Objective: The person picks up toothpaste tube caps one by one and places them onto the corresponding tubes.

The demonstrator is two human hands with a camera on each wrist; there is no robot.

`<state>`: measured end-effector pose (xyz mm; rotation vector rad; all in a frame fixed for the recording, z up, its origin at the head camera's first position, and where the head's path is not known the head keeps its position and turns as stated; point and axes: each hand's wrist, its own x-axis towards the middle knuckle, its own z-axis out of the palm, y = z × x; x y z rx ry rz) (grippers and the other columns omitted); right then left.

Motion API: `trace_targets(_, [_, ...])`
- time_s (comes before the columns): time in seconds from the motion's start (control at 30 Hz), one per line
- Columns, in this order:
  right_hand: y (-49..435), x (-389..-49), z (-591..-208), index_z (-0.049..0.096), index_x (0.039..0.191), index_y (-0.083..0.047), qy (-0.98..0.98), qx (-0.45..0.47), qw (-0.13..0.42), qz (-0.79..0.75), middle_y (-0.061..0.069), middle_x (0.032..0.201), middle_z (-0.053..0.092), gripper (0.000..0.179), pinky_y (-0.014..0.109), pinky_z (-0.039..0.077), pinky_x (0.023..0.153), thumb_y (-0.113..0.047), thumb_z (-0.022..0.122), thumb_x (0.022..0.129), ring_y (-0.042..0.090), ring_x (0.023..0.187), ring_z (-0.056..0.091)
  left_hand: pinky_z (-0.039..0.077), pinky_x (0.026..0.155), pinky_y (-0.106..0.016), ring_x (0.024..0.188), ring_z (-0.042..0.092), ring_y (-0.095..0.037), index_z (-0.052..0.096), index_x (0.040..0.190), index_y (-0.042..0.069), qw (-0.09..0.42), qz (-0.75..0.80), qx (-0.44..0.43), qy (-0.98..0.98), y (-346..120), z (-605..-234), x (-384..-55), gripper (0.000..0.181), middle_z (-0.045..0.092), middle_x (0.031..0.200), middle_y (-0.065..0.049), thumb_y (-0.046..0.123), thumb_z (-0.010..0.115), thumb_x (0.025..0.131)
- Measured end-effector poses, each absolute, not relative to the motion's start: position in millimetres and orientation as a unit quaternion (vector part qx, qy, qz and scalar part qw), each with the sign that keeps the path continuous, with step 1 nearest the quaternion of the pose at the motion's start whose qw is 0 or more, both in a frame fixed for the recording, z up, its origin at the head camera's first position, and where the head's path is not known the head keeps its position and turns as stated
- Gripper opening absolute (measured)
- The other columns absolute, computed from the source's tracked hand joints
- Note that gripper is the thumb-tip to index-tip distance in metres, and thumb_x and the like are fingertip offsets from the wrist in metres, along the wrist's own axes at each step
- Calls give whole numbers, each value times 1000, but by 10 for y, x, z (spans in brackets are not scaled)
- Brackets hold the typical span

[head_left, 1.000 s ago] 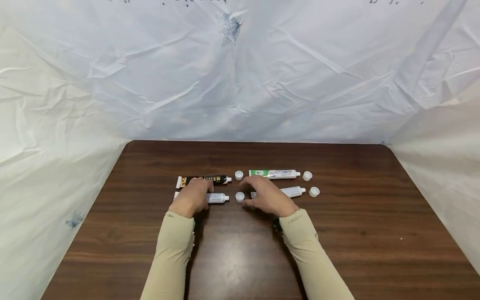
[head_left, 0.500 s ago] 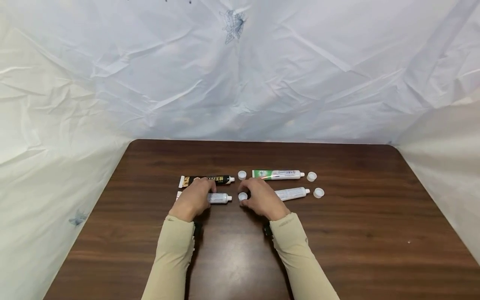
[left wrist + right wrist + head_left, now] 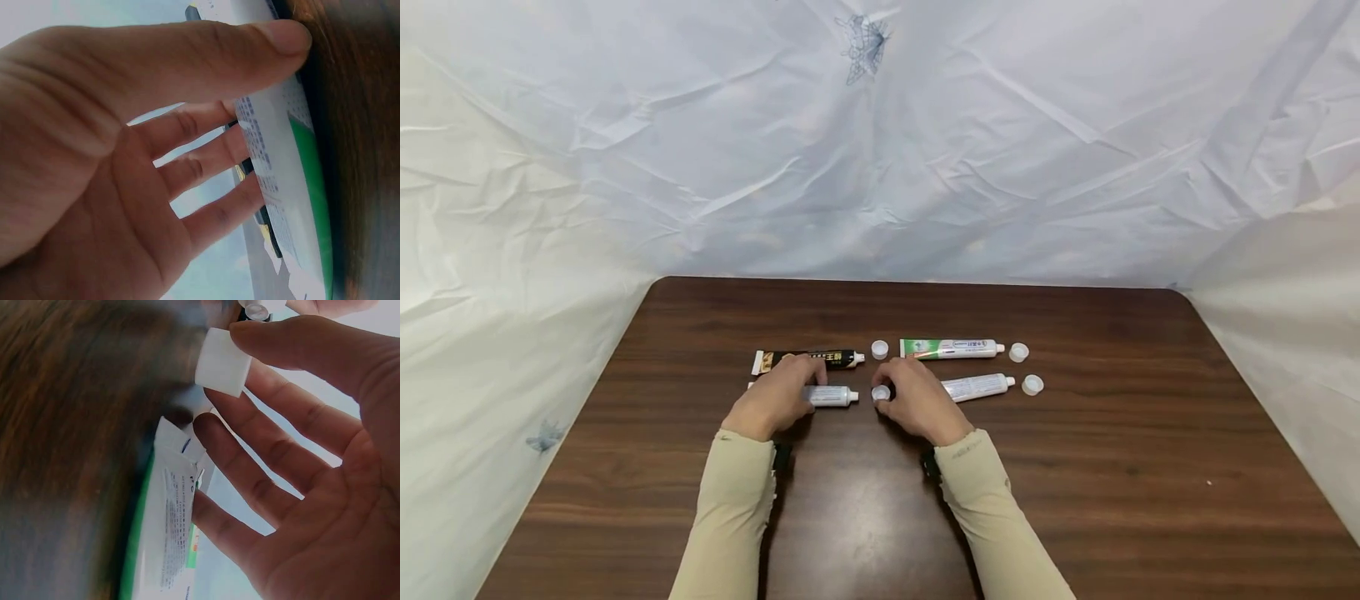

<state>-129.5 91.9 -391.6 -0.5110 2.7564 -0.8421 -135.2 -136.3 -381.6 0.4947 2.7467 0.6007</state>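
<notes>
Left hand [image 3: 772,397] keeps its grip clamped on the near white tube [image 3: 832,396], hiding much of it from above; next, a white cap [image 3: 881,392] sits pinched in the grip of the right hand [image 3: 921,402], which has shifted left onto it, so tube and cap are both held. Whether the cap clears the counter [image 3: 865,517] is unclear. Farther right, a second tube [image 3: 977,387] has its tail behind that hand.

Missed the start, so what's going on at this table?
A person's left hand grips a white-and-green squeeze tube. The right hand pinches a round white plastic cap, apart from the tube's bare white nozzle. Three more uncapped tubes and three loose white caps lie on the brown wooden table.
</notes>
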Motion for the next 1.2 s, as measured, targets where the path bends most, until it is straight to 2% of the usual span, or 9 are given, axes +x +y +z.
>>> trace_targets(0.2, [944,-1323,-3952,75,113,-9,931,-180,110,-298,4,112,67,21,40,53,93,-10,74,92,25,110,63,51,83,-41,99,59,-22,63,94,11,138,241,192,941,-1409,-3796,-1351,24,65,104,-6,-7,74,85])
trace_targets(0.37, [986,-1340,-3959,75,114,-10,925,-199,113,-302,3,110,63,21,38,51,90,-10,73,94,21,102,60,51,86,-42,104,59,-24,63,98,13,145,250,191,938,-1380,-3748,-1345,22,63,108,-6,-1,76,87])
trace_targets(0.57, [1013,-1351,-3944,73,115,-13,916,-208,114,-323,3,117,61,21,38,51,93,-10,72,95,20,105,59,50,86,-42,104,57,-24,64,98,15,136,250,184,941,-1349,-3732,-1341,21,63,106,-4,2,76,87])
trace_targets(0.9, [978,-1366,-3941,72,118,-14,904,-219,111,-351,2,118,69,26,38,54,89,-11,75,93,20,106,65,50,87,-42,106,57,-25,65,100,16,130,236,188,945,-1337,-3708,-1347,21,63,106,-4,4,76,87])
trace_targets(1.2, [951,-1364,-3981,72,118,-15,893,-234,117,-365,1,116,72,23,34,54,86,-15,74,95,12,97,65,50,87,-43,107,57,-26,65,99,16,127,225,192,947,-1323,-3708,-1331,21,63,106,-4,3,76,87])
